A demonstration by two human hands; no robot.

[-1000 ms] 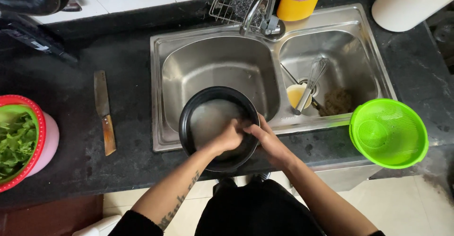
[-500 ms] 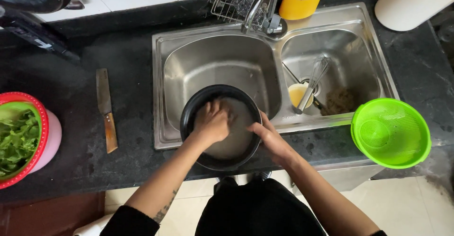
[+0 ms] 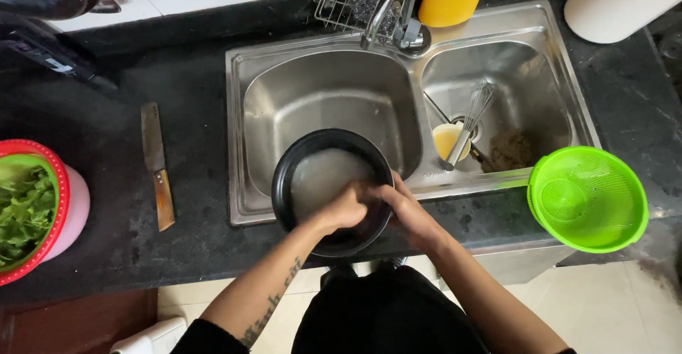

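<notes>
At far left a red-rimmed round basket of green leaves (image 3: 25, 208) stands on the dark stone tabletop (image 3: 106, 254), and a wooden-handled kitchen knife (image 3: 156, 164) lies flat beside it, well apart from the work. The black round pot holding cloudy white water (image 3: 330, 187) sits at the near rim of the left basin of the steel double sink (image 3: 320, 98), partly overhanging the tabletop edge. The left hand (image 3: 341, 210) is inside the pot, fingers curled down into the water; what they hold, if anything, cannot be told. The right hand (image 3: 406, 212) lies against the pot's near right rim, fingers wrapped on it, touching the left hand. In my judgement the rinsing goes best with the right hand pinning the rim firmly while the left stirs gently, keeping the pot level so nothing slops over the near edge. In the right basin stand a small yellow cup (image 3: 447, 141) and a wire whisk (image 3: 472, 116). A bright green plastic strainer bowl (image 3: 588, 199) rests at the right tabletop edge, near at hand.
</notes>
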